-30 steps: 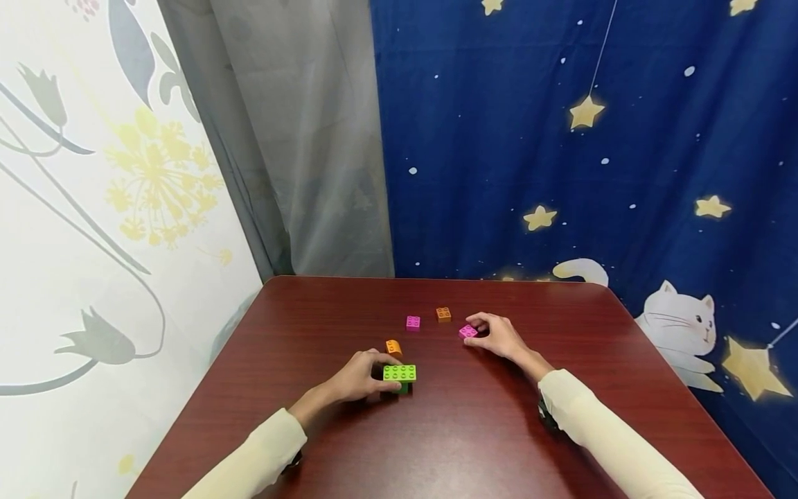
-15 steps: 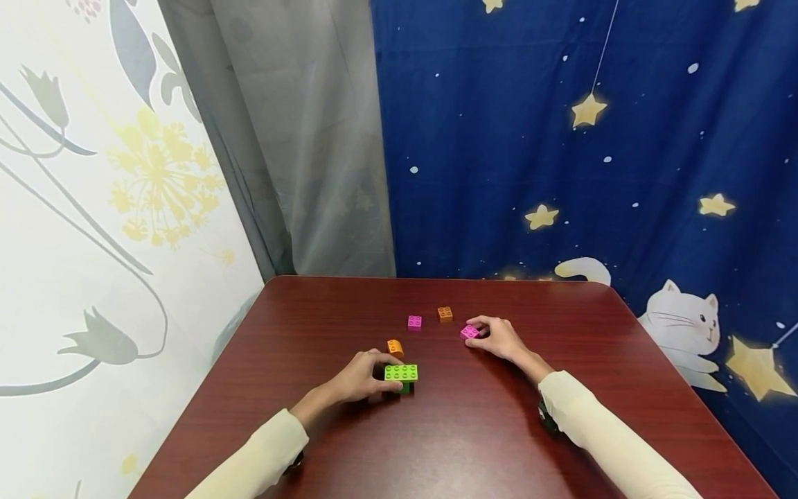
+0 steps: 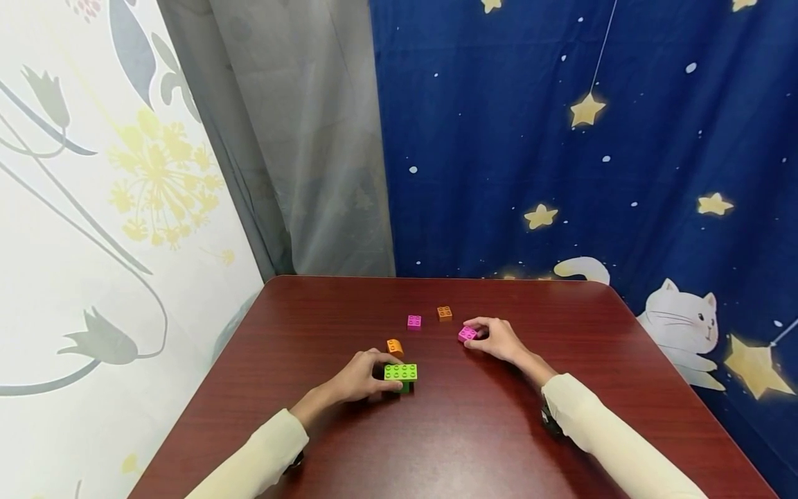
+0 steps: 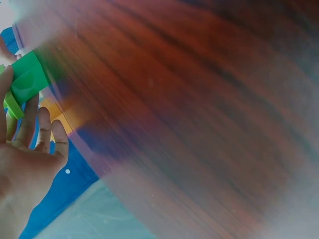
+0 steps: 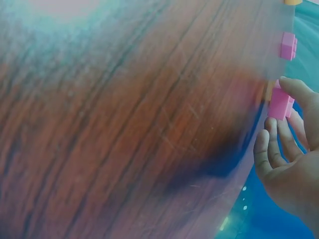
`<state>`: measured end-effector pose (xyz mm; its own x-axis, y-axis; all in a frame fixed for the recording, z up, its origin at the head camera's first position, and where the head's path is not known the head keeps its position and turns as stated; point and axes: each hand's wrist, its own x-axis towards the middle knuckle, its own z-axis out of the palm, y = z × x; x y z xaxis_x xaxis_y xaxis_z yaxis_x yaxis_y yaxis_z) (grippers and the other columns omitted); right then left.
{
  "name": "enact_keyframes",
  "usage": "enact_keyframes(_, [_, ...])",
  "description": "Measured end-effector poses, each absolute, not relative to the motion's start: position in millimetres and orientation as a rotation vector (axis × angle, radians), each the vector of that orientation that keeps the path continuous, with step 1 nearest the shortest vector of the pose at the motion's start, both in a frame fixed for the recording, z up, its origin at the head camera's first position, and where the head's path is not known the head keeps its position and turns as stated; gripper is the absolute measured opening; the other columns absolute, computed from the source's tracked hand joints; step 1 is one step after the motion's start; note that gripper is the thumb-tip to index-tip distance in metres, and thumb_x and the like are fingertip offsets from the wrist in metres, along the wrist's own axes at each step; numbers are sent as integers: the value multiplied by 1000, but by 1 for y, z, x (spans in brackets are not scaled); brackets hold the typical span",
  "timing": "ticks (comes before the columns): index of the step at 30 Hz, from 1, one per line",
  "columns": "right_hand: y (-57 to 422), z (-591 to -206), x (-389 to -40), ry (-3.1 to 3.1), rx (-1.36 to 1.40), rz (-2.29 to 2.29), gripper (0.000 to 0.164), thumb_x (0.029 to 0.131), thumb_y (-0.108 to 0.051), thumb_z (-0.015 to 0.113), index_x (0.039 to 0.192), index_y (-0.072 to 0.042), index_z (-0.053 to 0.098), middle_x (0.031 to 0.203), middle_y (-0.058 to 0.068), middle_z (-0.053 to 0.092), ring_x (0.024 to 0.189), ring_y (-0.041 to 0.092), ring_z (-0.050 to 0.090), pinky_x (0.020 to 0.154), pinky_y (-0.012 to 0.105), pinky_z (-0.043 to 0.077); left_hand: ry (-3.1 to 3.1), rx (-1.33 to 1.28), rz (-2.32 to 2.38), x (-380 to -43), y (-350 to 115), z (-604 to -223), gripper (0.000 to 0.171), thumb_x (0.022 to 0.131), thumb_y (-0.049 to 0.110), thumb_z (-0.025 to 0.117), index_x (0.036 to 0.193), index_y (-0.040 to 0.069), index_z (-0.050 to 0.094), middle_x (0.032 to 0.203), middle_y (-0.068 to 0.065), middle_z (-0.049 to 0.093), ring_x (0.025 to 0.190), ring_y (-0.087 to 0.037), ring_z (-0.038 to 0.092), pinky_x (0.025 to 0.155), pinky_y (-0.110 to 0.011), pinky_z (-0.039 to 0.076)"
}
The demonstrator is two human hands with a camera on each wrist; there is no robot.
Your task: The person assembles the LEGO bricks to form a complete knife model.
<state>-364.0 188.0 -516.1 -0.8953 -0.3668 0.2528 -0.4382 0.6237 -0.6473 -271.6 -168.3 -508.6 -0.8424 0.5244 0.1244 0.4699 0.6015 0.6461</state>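
My left hand [image 3: 358, 378] holds a light green eight-stud brick [image 3: 401, 372] between thumb and fingers, left of the table's middle. Beneath that brick is a darker green brick [image 3: 405, 387], whose smooth side faces the left wrist view. Farther right, my right hand [image 3: 499, 339] pinches a pink four-stud brick [image 3: 467, 334] between thumb and fingertips, low over the table or on it. The right wrist view shows this pink brick [image 5: 280, 103] at the fingertips, with the other fingers loosely bent.
Just behind the left hand lies an orange brick with a curved side [image 3: 395, 347]. A second pink brick [image 3: 414, 322] and a darker orange four-stud brick [image 3: 444, 313] lie farther back on the reddish-brown table [image 3: 324, 312]. Curtains [image 3: 474, 173] hang behind the table.
My right hand and its pink brick have shifted very slightly left and toward me. The left hand stays in place on the green bricks.
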Motion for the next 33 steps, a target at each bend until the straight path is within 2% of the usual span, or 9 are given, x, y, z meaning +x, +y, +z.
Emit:
enact_keyframes(12, [176,-505,-351,-2693,815,1123,46,81,-15,89,122,-2,75,93,-1,76,82,14,71,76,31,54,2748,856,1074,-272,-168,-509,37,90,39,83,122,22,76,101,11,65,93,-11,55,79,-27,47])
enact_keyframes(20, [168,-500,-344,-2678,875,1120,45,81,-16,89,121,-2,75,90,-1,76,83,21,71,77,34,54,2749,858,1073,-274,-169,-511,37,89,40,83,121,23,76,101,12,66,94,-10,55,80,-28,47])
enact_keyframes(27, [159,-494,-338,-2677,899,1111,44,82,-16,89,122,-4,75,90,-3,75,84,20,71,76,32,53,2763,861,1059,-274,-168,-510,36,89,39,84,121,23,76,101,12,67,93,-10,55,80,-28,46])
enact_keyframes(33, [151,-487,-332,-2677,941,1177,45,83,-15,88,124,-4,75,91,0,75,85,26,73,79,47,56,2766,872,1058,-274,-168,-510,37,89,39,84,120,22,77,101,11,67,93,-11,55,79,-28,46])
